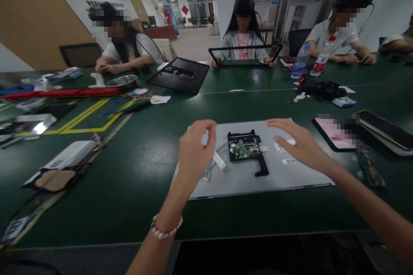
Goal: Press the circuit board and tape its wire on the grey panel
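A flat grey panel (232, 182) lies on the green table in front of me. On it sits a green circuit board (245, 150) in a black plastic bracket, with grey cables (222, 149) and a white connector strip (219, 161) to its left. My left hand (197, 152) hovers over the panel's left side, fingers curved and thumb raised, with nothing visible in it. Above the right side, near white labels, is my right hand (297, 139), its fingers spread and holding nothing. Neither hand touches the board.
Phones (335, 133) and glasses (371, 167) lie at right. Bottles (301, 62) stand farther back. A black casing (180, 75) rests beyond the panel. Across the table, a person (243, 36) holds a black frame (247, 47). Wires and a white box (66, 154) are at left.
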`<state>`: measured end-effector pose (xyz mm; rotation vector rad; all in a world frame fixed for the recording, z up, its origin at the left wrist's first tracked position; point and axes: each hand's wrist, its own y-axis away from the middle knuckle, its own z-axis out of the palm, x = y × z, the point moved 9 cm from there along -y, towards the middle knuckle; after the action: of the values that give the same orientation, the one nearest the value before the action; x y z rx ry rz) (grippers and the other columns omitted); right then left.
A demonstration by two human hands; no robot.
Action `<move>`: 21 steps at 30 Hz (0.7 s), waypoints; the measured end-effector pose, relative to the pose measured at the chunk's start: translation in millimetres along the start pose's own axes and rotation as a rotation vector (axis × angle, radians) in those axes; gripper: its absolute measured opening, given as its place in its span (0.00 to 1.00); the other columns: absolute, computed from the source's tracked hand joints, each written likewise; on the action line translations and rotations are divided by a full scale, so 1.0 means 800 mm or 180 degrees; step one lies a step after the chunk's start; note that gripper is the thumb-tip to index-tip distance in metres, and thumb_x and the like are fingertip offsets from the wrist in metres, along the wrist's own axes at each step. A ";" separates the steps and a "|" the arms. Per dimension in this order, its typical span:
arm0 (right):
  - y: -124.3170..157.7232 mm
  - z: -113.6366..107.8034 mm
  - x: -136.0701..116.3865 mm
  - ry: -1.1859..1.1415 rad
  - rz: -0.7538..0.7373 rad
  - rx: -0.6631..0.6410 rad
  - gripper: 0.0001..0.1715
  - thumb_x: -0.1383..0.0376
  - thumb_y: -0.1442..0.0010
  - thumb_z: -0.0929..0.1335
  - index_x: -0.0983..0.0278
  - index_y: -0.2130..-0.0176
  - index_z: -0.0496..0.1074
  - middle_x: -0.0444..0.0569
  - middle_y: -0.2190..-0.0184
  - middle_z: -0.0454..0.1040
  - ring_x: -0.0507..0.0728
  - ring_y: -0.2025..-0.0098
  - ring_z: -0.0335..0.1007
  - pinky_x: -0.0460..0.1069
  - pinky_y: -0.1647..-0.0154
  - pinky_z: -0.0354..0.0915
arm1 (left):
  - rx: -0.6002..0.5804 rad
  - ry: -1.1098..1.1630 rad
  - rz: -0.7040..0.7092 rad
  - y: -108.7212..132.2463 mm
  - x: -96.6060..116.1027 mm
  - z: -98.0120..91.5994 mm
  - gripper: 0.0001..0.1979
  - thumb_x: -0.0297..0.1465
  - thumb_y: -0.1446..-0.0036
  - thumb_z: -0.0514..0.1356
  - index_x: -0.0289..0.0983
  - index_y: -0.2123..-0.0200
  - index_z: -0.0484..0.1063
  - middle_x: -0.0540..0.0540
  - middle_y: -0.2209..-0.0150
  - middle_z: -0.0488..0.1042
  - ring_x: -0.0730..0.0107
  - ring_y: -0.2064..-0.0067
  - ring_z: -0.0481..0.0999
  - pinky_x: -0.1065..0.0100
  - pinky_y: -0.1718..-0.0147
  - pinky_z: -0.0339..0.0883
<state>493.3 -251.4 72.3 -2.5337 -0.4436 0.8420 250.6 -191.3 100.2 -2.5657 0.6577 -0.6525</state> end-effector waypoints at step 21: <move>0.038 0.096 0.052 0.0178 -0.0182 -0.0516 0.17 0.70 0.36 0.62 0.61 0.51 0.75 0.51 0.47 0.75 0.58 0.45 0.71 0.60 0.43 0.67 | -0.1217 -0.1083 -0.0232 0.069 -0.032 0.109 0.08 0.28 0.38 0.53 0.33 0.58 0.69 0.38 0.57 0.78 0.54 0.56 0.77 0.56 0.54 0.66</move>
<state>482.0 -237.1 -18.5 -2.6706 -0.5849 0.7392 258.2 -199.1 -5.8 -2.9639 0.6209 -0.1040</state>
